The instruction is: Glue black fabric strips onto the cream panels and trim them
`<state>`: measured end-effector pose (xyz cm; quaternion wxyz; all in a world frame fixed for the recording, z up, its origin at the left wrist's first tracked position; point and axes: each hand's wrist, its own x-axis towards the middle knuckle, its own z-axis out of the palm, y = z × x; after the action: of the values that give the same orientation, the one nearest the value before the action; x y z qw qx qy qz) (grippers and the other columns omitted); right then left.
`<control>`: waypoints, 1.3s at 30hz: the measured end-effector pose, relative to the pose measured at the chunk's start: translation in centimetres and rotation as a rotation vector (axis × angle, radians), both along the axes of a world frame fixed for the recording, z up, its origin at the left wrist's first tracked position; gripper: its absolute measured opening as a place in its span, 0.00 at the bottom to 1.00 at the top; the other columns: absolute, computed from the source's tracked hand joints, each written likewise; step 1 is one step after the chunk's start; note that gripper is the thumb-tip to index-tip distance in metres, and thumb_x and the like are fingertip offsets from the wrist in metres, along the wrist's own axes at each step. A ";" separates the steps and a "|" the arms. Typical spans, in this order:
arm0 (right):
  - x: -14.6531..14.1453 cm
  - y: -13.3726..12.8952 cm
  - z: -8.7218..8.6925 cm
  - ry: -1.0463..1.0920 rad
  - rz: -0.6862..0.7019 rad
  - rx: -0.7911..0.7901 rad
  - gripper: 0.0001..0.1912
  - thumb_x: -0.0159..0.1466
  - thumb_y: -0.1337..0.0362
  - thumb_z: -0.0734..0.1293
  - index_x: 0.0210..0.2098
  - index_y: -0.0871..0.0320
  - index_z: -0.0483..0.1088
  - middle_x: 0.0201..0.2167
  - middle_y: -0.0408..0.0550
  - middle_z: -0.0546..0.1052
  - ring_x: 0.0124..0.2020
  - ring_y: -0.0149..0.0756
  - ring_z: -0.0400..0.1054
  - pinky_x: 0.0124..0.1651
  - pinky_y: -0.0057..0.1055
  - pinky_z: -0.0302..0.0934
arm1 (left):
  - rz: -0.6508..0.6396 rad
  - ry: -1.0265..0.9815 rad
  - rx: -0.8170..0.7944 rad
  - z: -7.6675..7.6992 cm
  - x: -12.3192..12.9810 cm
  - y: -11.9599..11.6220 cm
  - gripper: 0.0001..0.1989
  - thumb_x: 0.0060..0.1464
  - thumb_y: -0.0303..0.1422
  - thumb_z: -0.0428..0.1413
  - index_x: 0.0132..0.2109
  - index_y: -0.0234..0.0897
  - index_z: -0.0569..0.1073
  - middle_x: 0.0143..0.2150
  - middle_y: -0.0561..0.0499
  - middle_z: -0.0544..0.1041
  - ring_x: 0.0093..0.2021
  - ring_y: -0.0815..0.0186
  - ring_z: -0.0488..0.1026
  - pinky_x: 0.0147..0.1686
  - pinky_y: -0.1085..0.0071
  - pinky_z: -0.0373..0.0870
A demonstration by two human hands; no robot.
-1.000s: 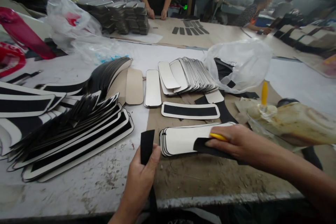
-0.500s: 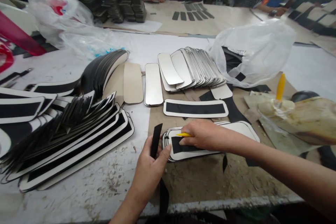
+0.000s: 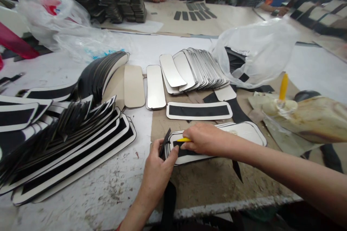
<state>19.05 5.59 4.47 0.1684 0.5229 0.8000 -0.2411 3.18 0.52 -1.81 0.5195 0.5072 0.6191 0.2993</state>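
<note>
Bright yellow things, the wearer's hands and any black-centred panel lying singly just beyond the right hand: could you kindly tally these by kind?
Bright yellow (held piece, upright stick): 2
Wearer's own (left hand, right hand): 2
Black-centred panel lying singly: 1
Total: 5

A black strip [image 3: 165, 142] is held in the left hand [image 3: 159, 168] beside stacked white panels [image 3: 246, 133], over which a yellow pointed tool [image 3: 184, 139] is gripped in the right hand [image 3: 203, 139].
</note>
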 end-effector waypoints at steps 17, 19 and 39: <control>11.6 -6.1 2.3 -0.343 -0.467 0.211 0.15 0.64 0.55 0.58 0.33 0.57 0.70 0.32 0.54 0.77 0.37 0.46 0.71 0.33 0.32 0.57 | -0.024 0.116 -0.077 -0.3 -0.4 0.4 0.27 0.43 0.54 0.57 0.42 0.40 0.65 0.32 0.52 0.75 0.33 0.57 0.71 0.36 0.66 0.64; 11.2 -5.9 2.1 -0.376 -0.472 0.232 0.16 0.63 0.53 0.59 0.35 0.58 0.71 0.33 0.55 0.77 0.38 0.47 0.71 0.34 0.33 0.58 | -0.007 0.096 -0.083 0.1 -0.1 0.3 0.26 0.43 0.54 0.57 0.42 0.40 0.66 0.33 0.51 0.75 0.35 0.55 0.71 0.39 0.64 0.63; 14.1 -4.3 0.0 -0.216 -0.422 0.113 0.18 0.62 0.50 0.61 0.33 0.58 0.73 0.29 0.54 0.76 0.35 0.47 0.71 0.33 0.32 0.59 | 0.056 -0.023 -0.077 0.8 0.8 -0.1 0.25 0.45 0.50 0.57 0.45 0.40 0.67 0.38 0.51 0.76 0.43 0.56 0.71 0.45 0.65 0.62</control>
<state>33.18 1.31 4.44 0.1694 0.7099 0.6625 -0.1686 4.01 0.41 -1.01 0.5374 0.4659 0.6379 0.2955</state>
